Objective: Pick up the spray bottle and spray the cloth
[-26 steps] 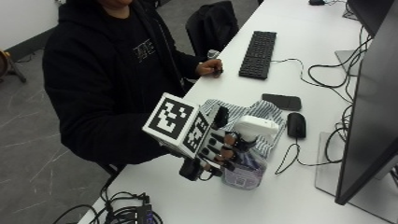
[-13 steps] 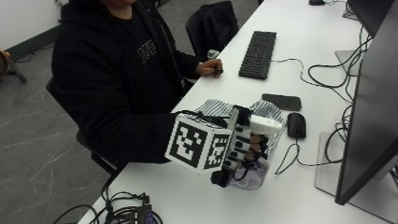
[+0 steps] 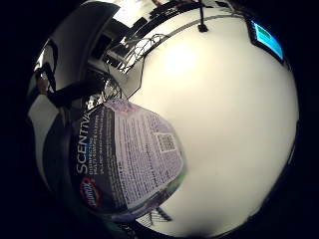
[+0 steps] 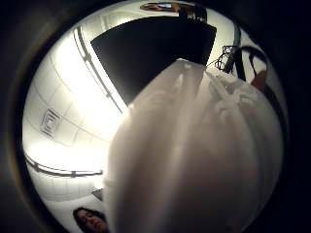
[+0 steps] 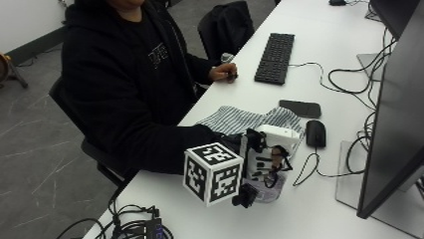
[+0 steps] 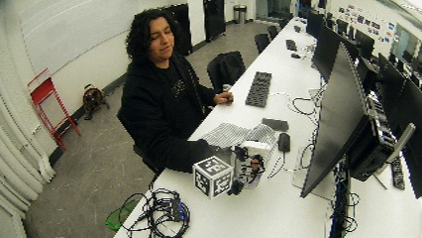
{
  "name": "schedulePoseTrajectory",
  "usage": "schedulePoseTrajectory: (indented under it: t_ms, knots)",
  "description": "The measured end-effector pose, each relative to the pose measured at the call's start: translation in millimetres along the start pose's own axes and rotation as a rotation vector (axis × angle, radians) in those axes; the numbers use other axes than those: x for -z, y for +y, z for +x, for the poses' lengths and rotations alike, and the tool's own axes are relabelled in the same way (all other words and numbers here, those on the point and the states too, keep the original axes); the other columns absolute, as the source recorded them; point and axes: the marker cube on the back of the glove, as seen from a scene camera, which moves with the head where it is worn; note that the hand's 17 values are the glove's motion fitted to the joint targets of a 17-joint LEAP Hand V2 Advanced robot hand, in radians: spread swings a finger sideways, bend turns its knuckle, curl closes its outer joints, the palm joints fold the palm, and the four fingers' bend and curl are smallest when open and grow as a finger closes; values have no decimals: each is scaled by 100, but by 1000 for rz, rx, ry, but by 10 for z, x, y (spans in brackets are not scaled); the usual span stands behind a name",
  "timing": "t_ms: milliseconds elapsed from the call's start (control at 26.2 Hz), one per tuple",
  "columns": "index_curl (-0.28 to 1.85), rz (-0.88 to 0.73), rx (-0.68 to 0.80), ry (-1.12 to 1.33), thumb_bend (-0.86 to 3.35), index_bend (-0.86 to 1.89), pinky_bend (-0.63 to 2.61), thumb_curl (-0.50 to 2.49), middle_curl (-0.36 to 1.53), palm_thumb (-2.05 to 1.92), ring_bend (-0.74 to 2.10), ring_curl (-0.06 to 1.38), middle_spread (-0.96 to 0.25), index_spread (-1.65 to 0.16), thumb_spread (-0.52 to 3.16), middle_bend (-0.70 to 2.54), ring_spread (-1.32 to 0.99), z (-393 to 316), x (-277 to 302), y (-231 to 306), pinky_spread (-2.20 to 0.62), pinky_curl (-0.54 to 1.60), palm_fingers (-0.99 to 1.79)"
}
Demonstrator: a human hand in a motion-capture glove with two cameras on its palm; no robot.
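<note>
A spray bottle [image 5: 278, 135] with a white trigger head and a clear body stands on the white table [image 5: 311, 214] in the outside view. My gloved right hand [image 5: 260, 162] is curled round its neck, just below the head. The striped cloth [image 5: 238, 119] lies crumpled on the table right behind the bottle, toward the keyboard. In the little finger side palm view the bottle's printed label [image 3: 124, 154] is close to the palm. The thumb side palm view is mostly filled by the white head [image 4: 194, 145]. The wide outside view shows the bottle [image 6: 256, 147] and cloth [image 6: 227, 134] the same way.
A mouse [image 5: 315, 133] and a dark phone [image 5: 299, 108] lie just past the cloth. A black keyboard [image 5: 275, 57] sits farther back, with the bare left hand [image 5: 225, 73] beside it. A monitor [image 5: 394, 114] and loose cables [image 5: 344, 84] stand at the right.
My right hand has slid sideways up to the bottle and its fingers have wrapped round the neck. The bottle stays standing in the same spot.
</note>
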Motion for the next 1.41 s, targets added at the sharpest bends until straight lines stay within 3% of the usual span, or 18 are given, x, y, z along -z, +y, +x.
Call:
schedulePoseTrajectory:
  t_ms: [305, 534, 953, 1181, 1410]
  knots:
    - [40, 79, 42, 37, 0, 21, 43, 52, 46, 94, 69, 45, -22, -29, 56, 44, -22, -52, -6, 11, -28, 40, 146]
    - [43, 10, 70, 92, -2, 23, 46, 57, 49, 95, 73, 47, -22, -29, 46, 50, -22, -300, 187, 137, -30, 41, 143]
    - [48, -468, 50, 514, -3, 26, 48, 64, 51, 96, 75, 48, -22, -28, 38, 54, -22, -1081, 605, 483, -31, 42, 140]
    - [50, -749, -25, 754, -3, 26, 49, 67, 52, 96, 75, 48, -22, -28, 35, 55, -22, -1150, 473, 604, -31, 42, 139]
    - [52, -918, -57, 977, -3, 27, 49, 69, 52, 96, 74, 48, -22, -28, 33, 56, -22, -1150, 179, 776, -31, 42, 138]
